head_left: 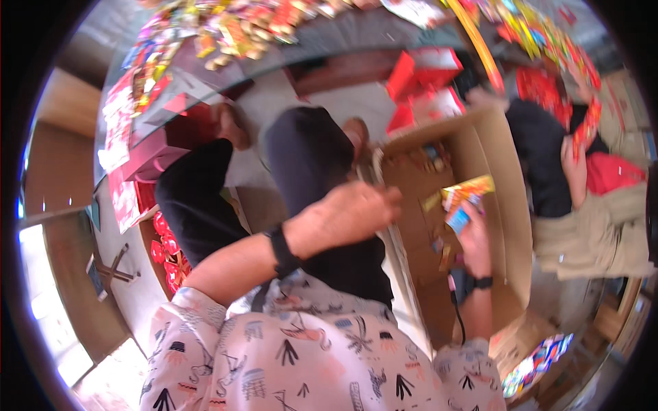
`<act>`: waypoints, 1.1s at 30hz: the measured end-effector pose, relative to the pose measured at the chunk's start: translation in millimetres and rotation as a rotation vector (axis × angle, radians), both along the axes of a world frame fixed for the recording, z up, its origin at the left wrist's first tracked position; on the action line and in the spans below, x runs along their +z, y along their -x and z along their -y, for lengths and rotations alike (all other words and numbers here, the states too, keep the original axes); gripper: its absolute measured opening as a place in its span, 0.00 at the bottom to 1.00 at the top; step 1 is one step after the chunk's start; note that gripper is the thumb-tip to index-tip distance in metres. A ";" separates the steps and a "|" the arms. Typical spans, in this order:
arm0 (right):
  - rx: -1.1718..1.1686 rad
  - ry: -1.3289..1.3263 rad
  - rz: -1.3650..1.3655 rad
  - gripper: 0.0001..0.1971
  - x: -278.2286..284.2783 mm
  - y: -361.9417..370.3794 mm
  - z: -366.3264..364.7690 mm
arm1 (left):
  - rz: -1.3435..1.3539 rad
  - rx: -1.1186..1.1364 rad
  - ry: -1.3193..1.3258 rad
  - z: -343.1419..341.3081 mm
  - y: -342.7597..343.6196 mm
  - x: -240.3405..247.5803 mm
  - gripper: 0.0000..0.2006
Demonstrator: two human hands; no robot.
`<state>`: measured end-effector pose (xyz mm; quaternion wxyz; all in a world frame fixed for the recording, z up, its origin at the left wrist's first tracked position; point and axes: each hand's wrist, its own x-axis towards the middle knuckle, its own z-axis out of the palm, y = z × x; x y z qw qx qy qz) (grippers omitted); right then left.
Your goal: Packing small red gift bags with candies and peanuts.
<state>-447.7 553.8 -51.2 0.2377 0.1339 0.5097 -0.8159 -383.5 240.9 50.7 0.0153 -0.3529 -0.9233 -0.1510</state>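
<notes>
My right hand (474, 236) is closed around several small packets above an open cardboard box (515, 226). Among them are a yellow-orange packet (469, 190) and a blue packet (458, 220). A few small wrapped pieces (435, 159) lie scattered in the bottom of the box. My left hand (353, 214), smeared by motion, is over my knee beside the box's left edge. Its fingers look curled together, and whatever they may hold is hidden.
Heaps of colourful wrapped sweets (236, 31) cover the dark table (301, 60) ahead. Red boxes (425, 79) stand beyond the cardboard box. Red-wrapped items (168, 250) fill a box at my left. Another person's hand (574, 171) and dark-clothed leg (538, 161) are at the right.
</notes>
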 end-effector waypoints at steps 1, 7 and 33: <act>0.099 0.131 -0.036 0.21 28.2 18.8 17.0 | -0.004 0.032 0.010 0.7 -1.8 -0.5 0.01; 0.216 0.402 0.041 0.20 125.1 120.5 176.7 | -0.020 0.096 0.016 -2.7 -8.5 -9.2 0.03; -0.231 -0.213 -0.201 0.16 6.1 102.0 30.9 | 0.018 0.041 -0.021 0.6 -6.5 -9.8 0.02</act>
